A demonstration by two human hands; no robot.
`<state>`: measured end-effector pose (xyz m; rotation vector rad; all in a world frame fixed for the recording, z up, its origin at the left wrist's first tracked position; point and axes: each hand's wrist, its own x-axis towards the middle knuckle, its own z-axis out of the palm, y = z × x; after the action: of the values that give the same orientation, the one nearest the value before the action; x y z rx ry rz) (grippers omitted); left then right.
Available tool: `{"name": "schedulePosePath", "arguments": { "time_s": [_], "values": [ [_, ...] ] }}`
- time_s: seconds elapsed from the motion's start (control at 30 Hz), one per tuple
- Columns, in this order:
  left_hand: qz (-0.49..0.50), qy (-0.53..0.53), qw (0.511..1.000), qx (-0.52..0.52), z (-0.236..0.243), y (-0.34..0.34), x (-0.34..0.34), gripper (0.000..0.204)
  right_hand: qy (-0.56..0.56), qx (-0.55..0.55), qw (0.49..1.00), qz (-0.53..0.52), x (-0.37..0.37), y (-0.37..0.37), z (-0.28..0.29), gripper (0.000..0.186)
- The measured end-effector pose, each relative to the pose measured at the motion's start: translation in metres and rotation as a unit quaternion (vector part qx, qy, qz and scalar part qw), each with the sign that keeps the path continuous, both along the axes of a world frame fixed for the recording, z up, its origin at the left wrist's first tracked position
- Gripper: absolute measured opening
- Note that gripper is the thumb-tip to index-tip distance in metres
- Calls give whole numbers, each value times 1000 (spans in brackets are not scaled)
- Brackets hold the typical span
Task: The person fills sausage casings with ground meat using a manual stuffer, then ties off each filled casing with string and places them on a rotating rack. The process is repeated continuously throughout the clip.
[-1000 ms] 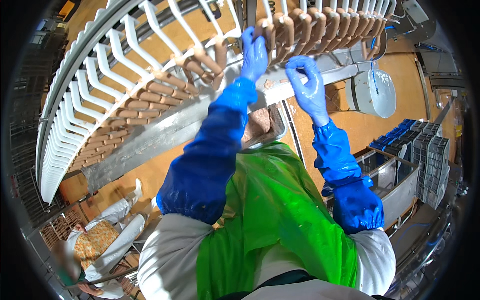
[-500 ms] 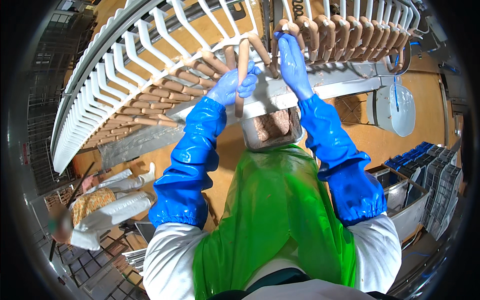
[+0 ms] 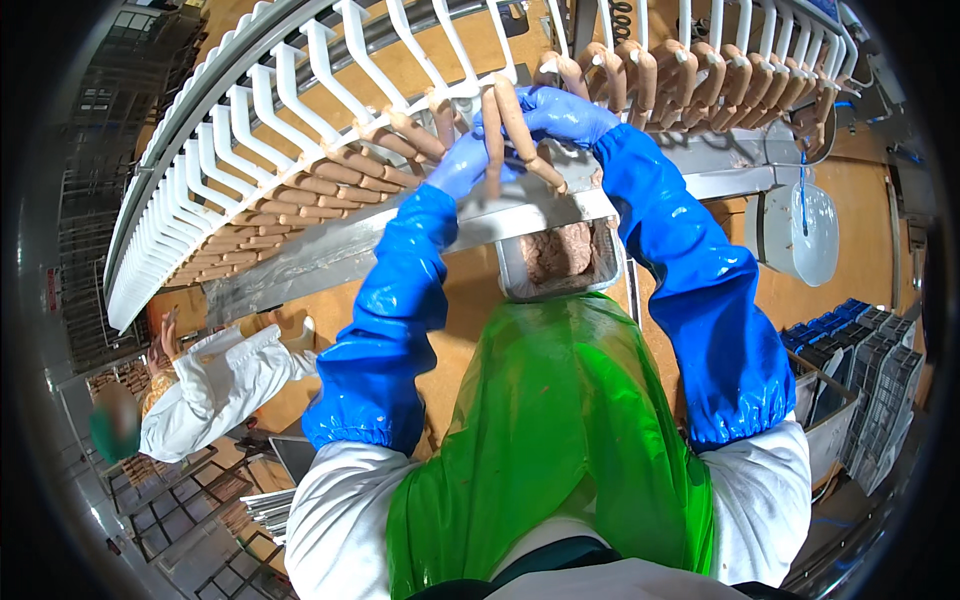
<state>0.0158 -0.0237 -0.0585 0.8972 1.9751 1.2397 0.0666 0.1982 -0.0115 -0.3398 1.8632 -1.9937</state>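
Linked sausages (image 3: 514,122) hang in front of me at a curved rack of white hooks (image 3: 357,52). My left hand (image 3: 460,168), in a blue glove, is closed around links at the near side of the rack, with one link dangling over its fingers. Right beside it, my right hand (image 3: 572,117) curls its fingers behind the same links, so its fingertips are partly hidden. Both hands are almost touching, just below the hook tips. More sausage loops (image 3: 690,80) hang from hooks on the right, and rows of links (image 3: 330,185) line the left side.
A metal ledge (image 3: 400,250) runs under the rack. Below it stands a tub (image 3: 510,285) of ground meat. A white bin (image 3: 800,235) and stacked crates (image 3: 870,370) are on the right. Another person (image 3: 220,385) in white is at the left.
My right hand has come down and left from a hook to meet my left hand at the links. The other person at the left has changed posture.
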Motion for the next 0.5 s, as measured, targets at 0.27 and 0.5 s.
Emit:
{"name": "schedulePosePath", "arguments": {
  "time_s": [0.27,0.5],
  "values": [
    [315,322,878,163,32,18,97,19,45,56,992,-103,-3,-13,-15,40],
    [172,531,829,29,23,55,85,38,97,355,891,-267,0,-33,-30,41]
  ]
}}
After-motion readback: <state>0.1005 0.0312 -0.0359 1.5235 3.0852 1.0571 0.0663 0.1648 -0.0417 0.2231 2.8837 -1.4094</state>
